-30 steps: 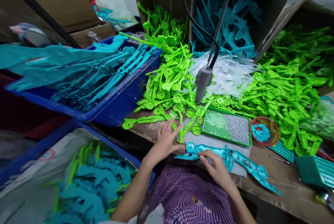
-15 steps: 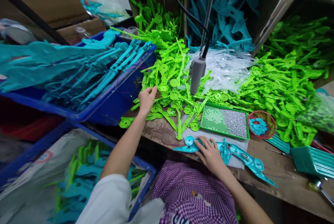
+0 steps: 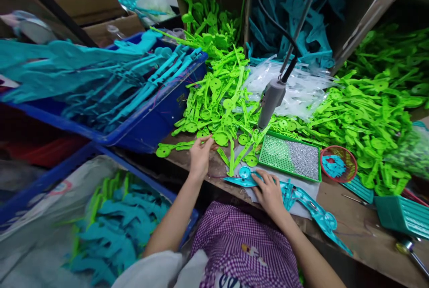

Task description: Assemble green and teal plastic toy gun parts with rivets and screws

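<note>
My left hand (image 3: 200, 156) is closed in a pinch at the near edge of the green pile, on a lime-green plastic part with a round disc (image 3: 221, 138). The rest of that part merges with the pieces behind it. A long blue plastic bow-shaped piece (image 3: 313, 205) lies along the table's front edge, its right tip sticking out past the edge. My right hand (image 3: 269, 192) grips it left of its middle, fingers bent over it and thumb on the near side. By those fingertips is the bow piece's round blue disc (image 3: 244, 172).
A grey electric screwdriver (image 3: 271, 102) hangs over the table. Below it sits a green tray (image 3: 290, 175) of small metal screws, beside a red basket (image 3: 353, 163) with blue bits. Green parts (image 3: 362, 113) are heaped behind. A blue crate (image 3: 134, 129) of blue pieces stands left.
My left hand has come back from the green pile toward me, with a green disc part now at its fingertips. My right hand stays on the blue bow piece. The view has shifted slightly.
</note>
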Motion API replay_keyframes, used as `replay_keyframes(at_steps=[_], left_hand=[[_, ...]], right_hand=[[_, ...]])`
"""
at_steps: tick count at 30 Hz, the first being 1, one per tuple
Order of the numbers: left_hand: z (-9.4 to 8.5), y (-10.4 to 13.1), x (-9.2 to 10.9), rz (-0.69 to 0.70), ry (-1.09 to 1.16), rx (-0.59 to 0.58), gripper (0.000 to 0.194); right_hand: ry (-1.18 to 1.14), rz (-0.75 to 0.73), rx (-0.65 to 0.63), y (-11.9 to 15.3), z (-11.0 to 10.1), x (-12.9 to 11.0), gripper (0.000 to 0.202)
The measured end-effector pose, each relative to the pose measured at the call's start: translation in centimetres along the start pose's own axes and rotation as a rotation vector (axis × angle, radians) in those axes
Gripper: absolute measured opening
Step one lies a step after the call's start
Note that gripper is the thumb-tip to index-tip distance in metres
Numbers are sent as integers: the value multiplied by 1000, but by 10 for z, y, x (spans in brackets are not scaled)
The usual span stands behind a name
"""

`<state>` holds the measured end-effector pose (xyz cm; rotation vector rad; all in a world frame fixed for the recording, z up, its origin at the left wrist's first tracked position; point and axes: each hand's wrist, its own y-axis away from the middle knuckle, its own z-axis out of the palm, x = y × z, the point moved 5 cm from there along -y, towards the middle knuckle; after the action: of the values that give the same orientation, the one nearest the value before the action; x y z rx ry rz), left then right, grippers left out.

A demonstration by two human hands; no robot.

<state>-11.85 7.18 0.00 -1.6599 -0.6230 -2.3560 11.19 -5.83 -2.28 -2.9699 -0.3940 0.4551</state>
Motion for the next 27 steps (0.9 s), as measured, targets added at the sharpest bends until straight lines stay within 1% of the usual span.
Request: replay_keyframes(at_steps=[3,5,8,10,11,13,15,17,18,19,21,22,24,26,27], left_hand=[[16,31,-8,-8,138,19,33],[33,43,-6,27,203,29,32],[61,43,6,122,268,43,28],[73,39,12,177,258,46,24],[76,38,13,191,231,43,21],[74,42,10,198,112,11,18],[66,54,1,204,-92,-77,15],[58,75,-9,238,-325,-226,11],[56,86,-13,264,-413,-306,8],[54,96,-15,292,-482,-384,5],[56,111,-16,348,-570,-558,5],[59,113,-14,386,-599,-648,8],[66,108,-8,502,-665,-807,16],[74,92,-4,661,-788,-919,22],[78,82,-7,730,-884,-967,23]], right_hand=[[-6,-22,-39,-3,-1,1,35],[-14,-44,-69,-6,-3,4,35],[-22,-54,-98,-7,-8,12,35],[-39,-49,-102,-4,-12,16,35],[-63,-46,-92,-2,-15,17,35],[-160,-20,-30,2,-24,16,36],[-316,64,94,4,-38,14,42],[-497,176,225,1,-49,9,53],[-584,222,270,-3,-53,5,55],[-660,259,298,-8,-55,1,53],[-769,328,340,-18,-58,-5,37],[-800,369,367,-21,-61,-5,32],[-835,459,411,-26,-70,-1,30],[-867,507,406,-31,-86,5,29],[-887,515,400,-34,-95,8,30]])
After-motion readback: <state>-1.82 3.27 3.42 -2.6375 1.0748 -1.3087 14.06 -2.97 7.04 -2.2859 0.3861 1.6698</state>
